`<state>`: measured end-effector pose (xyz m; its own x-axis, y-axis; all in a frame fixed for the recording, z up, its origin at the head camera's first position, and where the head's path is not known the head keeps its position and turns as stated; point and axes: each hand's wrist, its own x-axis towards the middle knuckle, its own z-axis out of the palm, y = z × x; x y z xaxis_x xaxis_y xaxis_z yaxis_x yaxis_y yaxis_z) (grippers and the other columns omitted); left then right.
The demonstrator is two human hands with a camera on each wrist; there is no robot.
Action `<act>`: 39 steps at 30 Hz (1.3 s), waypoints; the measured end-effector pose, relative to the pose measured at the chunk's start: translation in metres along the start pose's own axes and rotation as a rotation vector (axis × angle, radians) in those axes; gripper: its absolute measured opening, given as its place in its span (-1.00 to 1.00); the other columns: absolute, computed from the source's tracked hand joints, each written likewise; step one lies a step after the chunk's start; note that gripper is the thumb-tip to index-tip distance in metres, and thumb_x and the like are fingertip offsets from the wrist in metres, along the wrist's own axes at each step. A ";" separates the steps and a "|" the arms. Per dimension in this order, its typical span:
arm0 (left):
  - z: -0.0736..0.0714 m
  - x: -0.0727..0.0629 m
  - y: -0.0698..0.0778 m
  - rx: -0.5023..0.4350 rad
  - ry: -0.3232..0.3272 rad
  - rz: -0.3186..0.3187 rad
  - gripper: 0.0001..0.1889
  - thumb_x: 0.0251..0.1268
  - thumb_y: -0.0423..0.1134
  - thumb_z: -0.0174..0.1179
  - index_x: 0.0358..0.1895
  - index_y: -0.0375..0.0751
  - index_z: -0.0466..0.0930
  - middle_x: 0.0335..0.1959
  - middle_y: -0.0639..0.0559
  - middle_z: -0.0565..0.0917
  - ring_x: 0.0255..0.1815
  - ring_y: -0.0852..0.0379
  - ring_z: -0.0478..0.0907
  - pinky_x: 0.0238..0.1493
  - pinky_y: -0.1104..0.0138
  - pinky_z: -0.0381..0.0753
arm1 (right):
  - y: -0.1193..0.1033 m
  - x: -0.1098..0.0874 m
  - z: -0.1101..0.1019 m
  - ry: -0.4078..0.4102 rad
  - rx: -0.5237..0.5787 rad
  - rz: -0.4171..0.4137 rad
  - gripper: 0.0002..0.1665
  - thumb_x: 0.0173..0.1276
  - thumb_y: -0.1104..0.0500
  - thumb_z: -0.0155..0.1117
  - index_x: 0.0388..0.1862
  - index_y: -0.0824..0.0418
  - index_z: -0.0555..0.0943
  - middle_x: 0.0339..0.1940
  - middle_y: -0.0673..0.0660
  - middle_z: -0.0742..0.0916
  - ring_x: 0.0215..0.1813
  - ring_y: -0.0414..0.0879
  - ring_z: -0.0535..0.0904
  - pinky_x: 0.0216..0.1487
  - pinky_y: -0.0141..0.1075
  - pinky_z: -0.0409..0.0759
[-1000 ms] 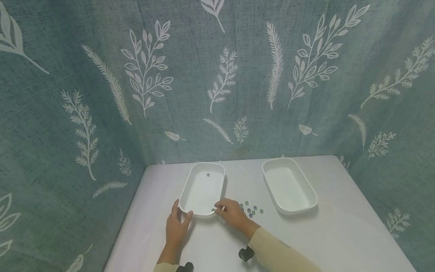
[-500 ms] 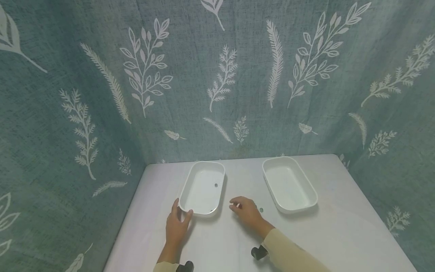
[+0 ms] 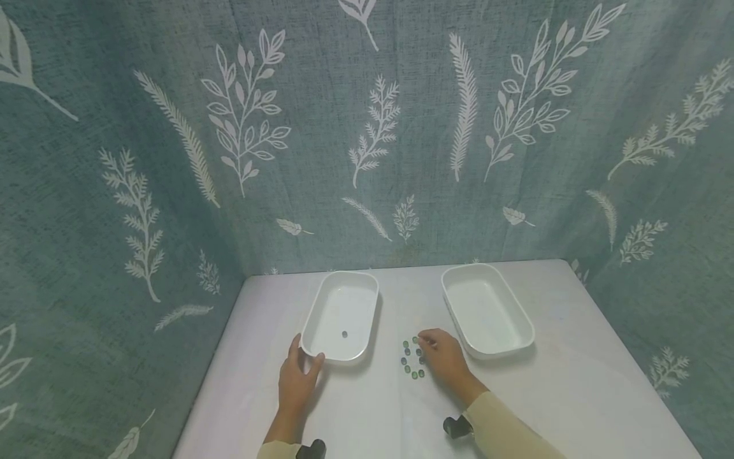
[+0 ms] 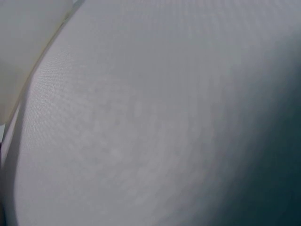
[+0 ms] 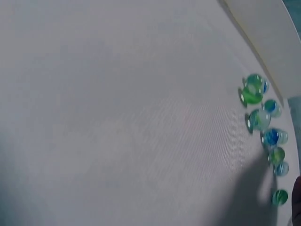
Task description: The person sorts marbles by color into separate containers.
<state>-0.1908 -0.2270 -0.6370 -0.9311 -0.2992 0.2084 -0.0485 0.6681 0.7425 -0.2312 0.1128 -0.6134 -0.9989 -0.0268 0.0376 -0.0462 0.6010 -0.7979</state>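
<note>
In the head view, my left hand (image 3: pixel 297 384) rests at the near left corner of a white tray (image 3: pixel 304 347), thumb on the front side and fingers along the left. One small marble (image 3: pixel 345 334) shows inside that tray. Between the two trays, several green and blue glass marbles (image 3: pixel 415 375) lie in a loose ring on the table. My right hand (image 3: pixel 447 360) is over the right side of this ring, its fingertips bent close to a green marble (image 3: pixel 415 340), and nothing shows between them. The right wrist view has a green marble (image 5: pixel 280 197) beside a fingertip at the edge.
A second white tray (image 3: pixel 487 306), with no marbles showing in it, stands slanted on the right. Both trays sit on a white-covered table (image 3: pixel 367 421). Patterned blue-green cloth (image 3: pixel 321 191) hangs behind and at the sides.
My right hand has moved from the left tray's near right corner across to the loose marbles. They have shifted about. The marble inside the tray has rolled towards the near side. My left hand stays.
</note>
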 end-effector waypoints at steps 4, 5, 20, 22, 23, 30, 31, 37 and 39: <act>0.000 0.000 -0.001 0.003 -0.007 -0.009 -0.10 0.25 0.23 0.21 0.53 -0.10 0.05 0.43 -0.20 0.30 0.40 -0.27 0.22 0.34 -0.22 0.14 | 0.005 -0.002 -0.003 0.018 -0.020 0.018 -0.62 0.50 -0.06 0.05 0.12 0.08 0.60 0.07 0.04 0.66 0.19 0.00 0.55 0.21 -0.03 0.49; 0.000 0.000 -0.001 0.003 -0.010 -0.010 -0.10 0.25 0.24 0.21 0.53 -0.11 0.05 0.43 -0.20 0.30 0.40 -0.28 0.22 0.34 -0.22 0.14 | 0.006 -0.002 -0.003 0.018 -0.026 0.021 -0.61 0.50 -0.06 0.04 0.12 0.11 0.59 0.09 0.06 0.66 0.21 0.01 0.54 0.23 -0.02 0.47; 0.001 0.001 -0.004 -0.001 -0.007 -0.011 -0.10 0.25 0.23 0.21 0.53 -0.09 0.06 0.43 -0.20 0.31 0.40 -0.28 0.23 0.34 -0.22 0.14 | 0.022 -0.003 -0.003 0.019 -0.146 0.017 -0.62 0.42 0.03 0.16 0.11 0.17 0.60 0.09 0.11 0.67 0.23 0.06 0.52 0.28 0.01 0.42; 0.001 0.000 -0.003 0.004 -0.008 -0.016 -0.10 0.25 0.23 0.21 0.53 -0.09 0.06 0.43 -0.20 0.30 0.40 -0.27 0.23 0.34 -0.21 0.15 | 0.023 -0.003 -0.003 0.021 -0.162 0.002 -0.64 0.41 0.06 0.18 0.11 0.18 0.61 0.06 0.12 0.68 0.21 0.07 0.53 0.27 0.00 0.43; 0.000 0.000 -0.002 0.003 -0.008 -0.016 -0.10 0.25 0.22 0.22 0.52 -0.10 0.06 0.43 -0.20 0.30 0.40 -0.27 0.23 0.35 -0.20 0.14 | 0.023 -0.003 -0.003 0.024 -0.169 -0.005 -0.64 0.41 0.08 0.19 0.10 0.19 0.61 0.05 0.12 0.68 0.20 0.07 0.53 0.26 -0.01 0.44; 0.001 0.000 -0.001 -0.001 -0.013 -0.009 -0.10 0.25 0.20 0.23 0.53 -0.13 0.05 0.43 -0.21 0.30 0.42 -0.24 0.21 0.37 -0.16 0.12 | 0.022 -0.003 -0.003 0.022 -0.206 -0.011 -0.66 0.37 0.14 0.22 0.08 0.20 0.62 -0.01 0.09 0.70 0.13 0.04 0.56 0.22 -0.04 0.48; 0.001 0.000 -0.001 -0.001 -0.013 -0.009 -0.10 0.25 0.20 0.23 0.53 -0.12 0.05 0.43 -0.21 0.30 0.42 -0.24 0.21 0.37 -0.16 0.12 | 0.021 -0.003 -0.003 0.021 -0.207 -0.009 -0.66 0.37 0.14 0.21 0.09 0.20 0.62 -0.01 0.09 0.70 0.13 0.04 0.55 0.22 -0.03 0.47; 0.001 0.001 -0.002 -0.004 -0.009 -0.005 -0.11 0.25 0.18 0.24 0.52 -0.13 0.05 0.42 -0.22 0.31 0.41 -0.25 0.23 0.36 -0.17 0.14 | 0.020 -0.003 -0.002 0.015 -0.207 -0.006 -0.66 0.36 0.15 0.22 0.09 0.19 0.62 0.03 0.10 0.69 0.17 0.05 0.54 0.25 -0.03 0.45; 0.001 0.001 -0.001 -0.008 -0.007 -0.002 -0.11 0.25 0.17 0.24 0.52 -0.14 0.06 0.42 -0.23 0.32 0.40 -0.27 0.23 0.36 -0.18 0.14 | 0.020 -0.002 -0.002 0.013 -0.210 -0.004 -0.66 0.35 0.15 0.24 0.08 0.19 0.63 0.03 0.10 0.69 0.17 0.05 0.54 0.26 -0.03 0.45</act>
<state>-0.1918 -0.2276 -0.6386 -0.9335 -0.2960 0.2024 -0.0477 0.6620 0.7480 -0.2300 0.1266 -0.6285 -0.9986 -0.0200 0.0494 -0.0475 0.7544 -0.6546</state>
